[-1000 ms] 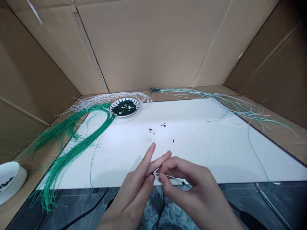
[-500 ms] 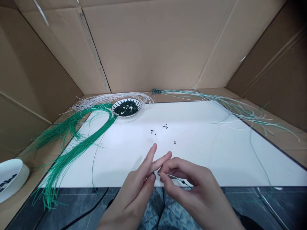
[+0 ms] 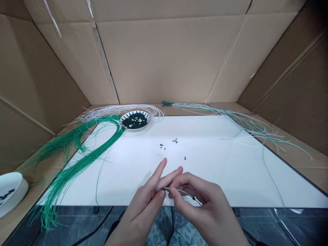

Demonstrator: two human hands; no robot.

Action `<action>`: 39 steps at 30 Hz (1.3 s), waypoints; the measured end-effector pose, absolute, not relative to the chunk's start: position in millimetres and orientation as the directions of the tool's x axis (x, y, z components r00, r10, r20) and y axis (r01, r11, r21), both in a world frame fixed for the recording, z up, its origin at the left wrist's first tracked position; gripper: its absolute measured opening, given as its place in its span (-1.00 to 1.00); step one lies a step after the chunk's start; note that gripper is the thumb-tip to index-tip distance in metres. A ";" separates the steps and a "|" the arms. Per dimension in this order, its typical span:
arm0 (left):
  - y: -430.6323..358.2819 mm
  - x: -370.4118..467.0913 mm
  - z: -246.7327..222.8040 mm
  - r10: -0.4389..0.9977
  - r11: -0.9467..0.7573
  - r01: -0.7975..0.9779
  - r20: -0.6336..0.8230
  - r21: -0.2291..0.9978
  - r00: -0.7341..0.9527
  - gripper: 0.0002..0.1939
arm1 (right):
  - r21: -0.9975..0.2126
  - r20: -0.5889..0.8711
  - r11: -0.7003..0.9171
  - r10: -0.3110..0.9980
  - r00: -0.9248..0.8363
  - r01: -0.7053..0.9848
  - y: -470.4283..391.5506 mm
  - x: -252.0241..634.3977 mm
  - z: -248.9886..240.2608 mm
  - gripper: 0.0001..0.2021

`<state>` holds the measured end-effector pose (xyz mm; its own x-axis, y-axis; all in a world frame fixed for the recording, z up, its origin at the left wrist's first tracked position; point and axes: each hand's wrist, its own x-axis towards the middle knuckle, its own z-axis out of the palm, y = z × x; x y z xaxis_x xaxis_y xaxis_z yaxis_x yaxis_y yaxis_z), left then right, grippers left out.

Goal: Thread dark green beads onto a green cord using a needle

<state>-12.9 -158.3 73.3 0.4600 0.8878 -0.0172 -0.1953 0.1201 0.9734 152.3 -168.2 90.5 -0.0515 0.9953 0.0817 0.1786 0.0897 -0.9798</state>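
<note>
My left hand [image 3: 145, 203] is closed in a pinch, its thumb against the fingers, with a tiny dark bead [image 3: 164, 188] at the thumb tip. Two of its fingers stretch out over the white board. Close on the right, my right hand [image 3: 205, 198] grips a thin pale cord [image 3: 185, 192] between thumb and fingertips. That cord runs from the bead at my left thumb across to my right palm. A second dark bead or knot [image 3: 194, 198] sits further along the cord. The cord's far end is hidden by the right hand.
Several loose dark beads [image 3: 175, 140] lie on the white board [image 3: 230, 164]. Behind stands a patterned dish [image 3: 135, 120] of dark beads. Green strands [image 3: 97, 155] and white cords [image 3: 102, 111] lie left, beaded cords [image 3: 205, 107] back right, a white bowl [image 3: 19, 194] far left. Cardboard walls surround the board.
The view has tilted slightly, so the board sits a little lower. More cord now shows straight between the bead and my right fingers; both hands keep nearly the same pose.
</note>
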 end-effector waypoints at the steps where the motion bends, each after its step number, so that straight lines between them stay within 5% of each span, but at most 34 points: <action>1: -158.5 -13.1 73.7 0.889 0.123 -0.187 -0.025 0.975 0.457 -0.53 | -0.979 0.083 0.092 0.995 -0.059 0.182 -168.1 152.6 90.6 -0.90; 27: -164.9 -12.9 82.2 0.892 0.140 -0.150 -0.058 0.979 0.448 -0.51 | -0.955 0.096 0.114 0.992 -0.077 0.273 -170.4 155.1 95.3 -0.89; 32: -163.9 -11.9 79.2 0.891 0.144 -0.158 -0.059 0.977 0.451 -0.51 | -0.974 0.115 0.125 0.991 -0.065 0.189 -169.4 153.7 92.8 -0.88; 39: -156.3 -7.3 69.4 0.933 0.114 -0.235 -0.022 0.965 0.360 -0.62 | -0.999 -0.040 -0.039 0.998 0.041 -0.034 -169.7 153.9 86.4 -0.87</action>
<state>-7.3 -156.3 69.4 0.3604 0.9325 -0.0224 -0.2350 0.1140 0.9653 153.9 -169.7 86.4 0.0415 0.9983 -0.0404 -0.0337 -0.0391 -0.9987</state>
